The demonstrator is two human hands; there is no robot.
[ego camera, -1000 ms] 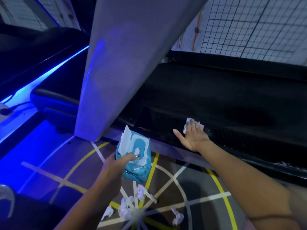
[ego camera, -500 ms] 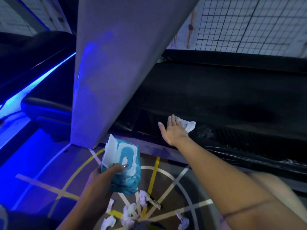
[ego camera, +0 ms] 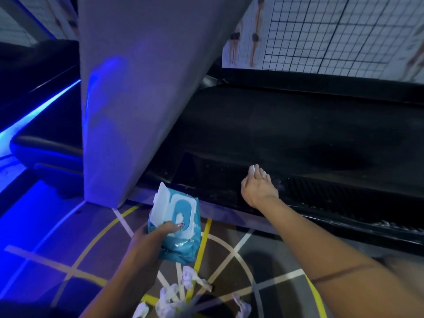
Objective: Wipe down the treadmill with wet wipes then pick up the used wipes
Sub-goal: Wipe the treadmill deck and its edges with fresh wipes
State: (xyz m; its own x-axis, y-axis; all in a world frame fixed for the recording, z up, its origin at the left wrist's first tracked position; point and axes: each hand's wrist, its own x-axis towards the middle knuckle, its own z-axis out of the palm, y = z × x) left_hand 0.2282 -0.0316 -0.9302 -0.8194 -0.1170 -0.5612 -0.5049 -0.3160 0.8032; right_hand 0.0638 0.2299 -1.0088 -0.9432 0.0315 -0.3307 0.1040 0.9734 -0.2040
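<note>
We slid our right hand [ego camera: 259, 189] along the near rail of the treadmill [ego camera: 298, 134], fingers flat on the wet wipe [ego camera: 253, 169], now barely peeking out; our left hand [ego camera: 146, 239] still gripped the wipes pack [ego camera: 181, 216] just off the treadmill, above the used wipes [ego camera: 174, 294]

The left forearm [ego camera: 112, 292] comes in from 7 o'clock and runs toward 1 o'clock. The left hand [ego camera: 146, 239] is curled round a wipes pack [ego camera: 183, 246], with 1 digit laid across its front. The right forearm [ego camera: 321, 246] enters at 4 o'clock, stretched toward 10 o'clock. The right hand [ego camera: 259, 189] lies palm down, fingers straight and together, pressing a wipe [ego camera: 253, 168] under the fingertips. The 2 hands are well apart.
</note>
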